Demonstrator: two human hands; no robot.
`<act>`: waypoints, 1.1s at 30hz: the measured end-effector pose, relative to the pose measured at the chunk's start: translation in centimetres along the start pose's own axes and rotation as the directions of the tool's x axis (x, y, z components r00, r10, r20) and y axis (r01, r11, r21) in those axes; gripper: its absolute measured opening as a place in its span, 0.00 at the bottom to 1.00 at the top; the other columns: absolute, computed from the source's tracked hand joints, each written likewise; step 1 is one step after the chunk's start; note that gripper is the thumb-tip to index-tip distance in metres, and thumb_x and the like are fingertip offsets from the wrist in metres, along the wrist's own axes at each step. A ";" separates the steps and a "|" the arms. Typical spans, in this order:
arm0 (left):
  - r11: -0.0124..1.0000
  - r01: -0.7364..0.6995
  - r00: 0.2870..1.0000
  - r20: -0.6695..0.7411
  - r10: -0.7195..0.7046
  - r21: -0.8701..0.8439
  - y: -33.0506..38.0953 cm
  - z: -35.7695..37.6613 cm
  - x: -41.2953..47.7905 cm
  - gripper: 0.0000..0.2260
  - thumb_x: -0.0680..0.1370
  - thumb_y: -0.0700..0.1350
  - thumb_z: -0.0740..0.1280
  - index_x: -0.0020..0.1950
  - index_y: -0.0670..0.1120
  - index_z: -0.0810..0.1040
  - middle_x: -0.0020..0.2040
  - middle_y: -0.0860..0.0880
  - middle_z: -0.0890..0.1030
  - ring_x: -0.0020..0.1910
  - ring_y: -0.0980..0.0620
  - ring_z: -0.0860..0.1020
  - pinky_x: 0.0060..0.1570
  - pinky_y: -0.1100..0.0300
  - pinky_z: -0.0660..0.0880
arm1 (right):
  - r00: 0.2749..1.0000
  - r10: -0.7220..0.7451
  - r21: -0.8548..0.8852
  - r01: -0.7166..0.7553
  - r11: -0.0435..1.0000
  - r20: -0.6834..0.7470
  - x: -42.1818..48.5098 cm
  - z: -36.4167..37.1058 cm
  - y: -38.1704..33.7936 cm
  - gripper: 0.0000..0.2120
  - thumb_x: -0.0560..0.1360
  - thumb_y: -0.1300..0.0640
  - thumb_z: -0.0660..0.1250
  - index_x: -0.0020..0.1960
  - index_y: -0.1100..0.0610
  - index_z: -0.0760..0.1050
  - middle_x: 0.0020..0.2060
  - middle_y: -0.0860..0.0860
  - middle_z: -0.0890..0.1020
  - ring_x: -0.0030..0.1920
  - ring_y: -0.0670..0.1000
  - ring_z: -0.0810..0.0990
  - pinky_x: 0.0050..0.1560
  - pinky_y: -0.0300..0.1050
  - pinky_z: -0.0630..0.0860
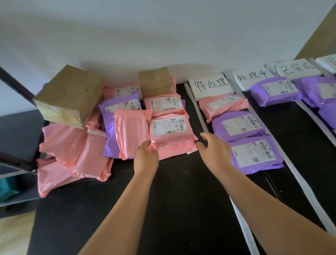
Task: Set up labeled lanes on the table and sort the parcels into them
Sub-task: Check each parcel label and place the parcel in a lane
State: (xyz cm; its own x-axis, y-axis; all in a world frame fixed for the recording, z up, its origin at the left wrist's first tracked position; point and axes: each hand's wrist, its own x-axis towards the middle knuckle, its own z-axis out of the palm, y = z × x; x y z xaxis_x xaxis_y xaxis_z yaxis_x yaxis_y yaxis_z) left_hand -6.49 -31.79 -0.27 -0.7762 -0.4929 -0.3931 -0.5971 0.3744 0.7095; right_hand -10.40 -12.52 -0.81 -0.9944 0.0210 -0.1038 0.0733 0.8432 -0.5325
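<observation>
Many unsorted parcels (68, 142) heaped at left of black table (185, 203), lane labels (211, 85) at right. Large cardboard box (69, 94) tilted atop heap: likely to slide on any disturbance below. Pink parcel (171, 135) at heap's near edge, between left hand (147, 154), loosely curled fingertips touching its corner, and right hand (213, 146), fingers spread, holding nothing.

A plain white wall (160, 32) filled the upper half of the frame in front of me, softly and evenly lit, with faint grey shading toward its lower edge. Below it ran my black surface (175, 203), matte and dark. At the left edge a dark metal rack (9, 79) slanted across, its grey shelf (13, 132) above something teal (3, 188) lower down. Pale beige floor (11, 239) showed in the lower left corner, and a tan panel (324, 32) cut across the upper right corner.
</observation>
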 end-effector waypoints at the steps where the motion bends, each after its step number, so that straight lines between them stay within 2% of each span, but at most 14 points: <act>1: 1.000 0.001 1.000 0.021 -0.001 0.004 -0.1 -0.2 0.7 0.20 0.82 0.42 0.62 0.74 0.48 0.69 0.69 0.46 0.75 0.61 0.44 0.76 0.54 0.54 0.73 | 1.000 0.005 -0.002 -0.005 1.000 0.016 0.6 0.6 -0.5 0.19 0.81 0.51 0.64 0.70 0.52 0.73 0.64 0.51 0.80 0.63 0.55 0.78 0.66 0.56 0.70; 4: 0.999 0.014 0.998 0.068 -0.017 0.046 -0.3 -0.3 2.4 0.22 0.82 0.42 0.61 0.76 0.47 0.66 0.72 0.45 0.71 0.64 0.43 0.75 0.56 0.54 0.73 | 0.995 0.045 -0.056 -0.040 0.998 0.086 2.5 2.0 -1.4 0.20 0.82 0.50 0.60 0.73 0.53 0.70 0.65 0.53 0.79 0.65 0.57 0.76 0.68 0.58 0.66; 6: 0.997 0.005 0.996 0.091 -0.012 0.079 -0.3 0.0 3.4 0.20 0.82 0.40 0.59 0.75 0.46 0.68 0.69 0.43 0.74 0.60 0.41 0.77 0.56 0.50 0.76 | 0.985 0.096 -0.114 -0.079 0.990 0.144 3.8 2.6 -1.9 0.20 0.82 0.50 0.59 0.73 0.53 0.69 0.66 0.54 0.78 0.66 0.58 0.75 0.68 0.58 0.64; 8: 0.995 -0.026 0.994 0.108 0.015 0.101 -0.3 0.4 4.0 0.18 0.81 0.39 0.57 0.71 0.46 0.72 0.64 0.43 0.77 0.55 0.41 0.78 0.52 0.51 0.76 | 0.976 0.141 -0.144 -0.117 0.983 0.168 4.9 3.1 -2.2 0.19 0.82 0.52 0.58 0.72 0.54 0.69 0.64 0.55 0.78 0.64 0.59 0.75 0.65 0.56 0.65; 11: 0.996 -0.030 0.994 0.112 0.021 0.088 -0.5 1.0 4.7 0.15 0.82 0.41 0.58 0.68 0.45 0.75 0.61 0.44 0.80 0.57 0.42 0.78 0.57 0.51 0.75 | 0.971 0.172 -0.078 -0.161 0.984 0.165 6.0 3.5 -2.7 0.16 0.83 0.50 0.57 0.66 0.54 0.74 0.56 0.53 0.81 0.53 0.56 0.77 0.61 0.52 0.69; 14: 1.000 0.015 0.995 0.095 -0.017 0.020 -0.7 1.3 5.1 0.15 0.82 0.42 0.59 0.68 0.45 0.76 0.60 0.46 0.81 0.57 0.44 0.78 0.57 0.53 0.74 | 0.965 0.203 0.067 -0.216 0.974 0.168 6.5 3.7 -2.7 0.14 0.82 0.50 0.59 0.62 0.55 0.77 0.50 0.51 0.81 0.49 0.54 0.77 0.62 0.57 0.73; 17: 0.999 0.043 0.996 0.079 -0.041 -0.024 -1.0 1.5 5.0 0.14 0.81 0.42 0.61 0.65 0.46 0.78 0.57 0.49 0.82 0.50 0.49 0.78 0.47 0.58 0.72 | 0.964 0.232 0.126 -0.248 0.960 0.129 6.6 3.7 -2.6 0.11 0.80 0.52 0.63 0.58 0.55 0.78 0.47 0.49 0.80 0.47 0.53 0.77 0.61 0.57 0.74; 19: 0.996 0.068 0.995 0.074 -0.064 -0.049 -1.3 1.5 4.7 0.13 0.80 0.41 0.61 0.62 0.46 0.79 0.54 0.51 0.82 0.46 0.53 0.77 0.44 0.58 0.71 | 0.966 0.239 0.159 -0.253 0.954 0.098 6.2 3.6 -2.5 0.09 0.79 0.53 0.64 0.55 0.55 0.79 0.48 0.50 0.82 0.47 0.53 0.79 0.55 0.53 0.76; 22: 0.985 0.117 0.992 0.066 -0.109 -0.124 -1.7 1.5 3.9 0.12 0.79 0.44 0.64 0.62 0.47 0.79 0.56 0.53 0.81 0.47 0.55 0.76 0.41 0.61 0.70 | 0.969 0.240 0.240 -0.245 0.939 0.050 5.3 3.0 -2.3 0.07 0.79 0.56 0.65 0.52 0.56 0.80 0.47 0.50 0.83 0.45 0.53 0.81 0.49 0.52 0.78; 25: 0.972 0.124 0.992 0.051 -0.116 -0.200 -1.9 1.5 2.5 0.12 0.80 0.46 0.65 0.62 0.47 0.79 0.55 0.53 0.81 0.46 0.59 0.75 0.41 0.62 0.69 | 0.973 0.231 0.276 -0.215 0.937 -0.025 3.9 1.6 -2.3 0.06 0.79 0.58 0.65 0.50 0.56 0.81 0.46 0.49 0.83 0.44 0.50 0.80 0.49 0.52 0.78; 28: 0.965 0.110 0.993 0.064 -0.098 -0.239 -1.6 1.4 0.7 0.10 0.81 0.48 0.65 0.58 0.46 0.80 0.52 0.52 0.82 0.44 0.59 0.76 0.39 0.62 0.71 | 0.972 0.217 0.298 -0.181 0.937 -0.091 2.6 -0.7 -2.2 0.06 0.79 0.58 0.65 0.50 0.55 0.81 0.47 0.50 0.84 0.48 0.51 0.81 0.54 0.57 0.78; 30: 0.959 0.103 0.993 0.084 -0.083 -0.265 -1.0 1.2 -0.7 0.08 0.81 0.48 0.66 0.57 0.48 0.80 0.53 0.52 0.82 0.47 0.57 0.77 0.44 0.60 0.73 | 0.972 0.185 0.293 -0.136 0.947 -0.147 1.5 -2.5 -2.2 0.06 0.79 0.58 0.65 0.50 0.55 0.81 0.47 0.49 0.84 0.49 0.51 0.81 0.56 0.58 0.77; 33: 0.956 0.059 0.997 0.072 -0.040 -0.287 0.2 0.5 -2.9 0.11 0.81 0.48 0.66 0.62 0.50 0.78 0.55 0.54 0.79 0.50 0.56 0.76 0.49 0.58 0.72 | 0.963 0.118 0.300 -0.041 0.953 -0.243 -0.2 -5.6 -2.3 0.06 0.79 0.58 0.65 0.49 0.55 0.82 0.46 0.48 0.84 0.48 0.50 0.81 0.56 0.58 0.76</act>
State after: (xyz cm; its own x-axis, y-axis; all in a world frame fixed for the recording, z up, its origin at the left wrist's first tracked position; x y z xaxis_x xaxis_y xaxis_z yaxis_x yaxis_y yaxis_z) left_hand -4.50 -29.85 0.70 -0.7643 -0.4494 -0.4625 -0.5586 0.1029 0.8230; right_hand -10.76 -11.52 5.14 -0.9674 0.2499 0.0414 0.1333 0.6414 -0.7555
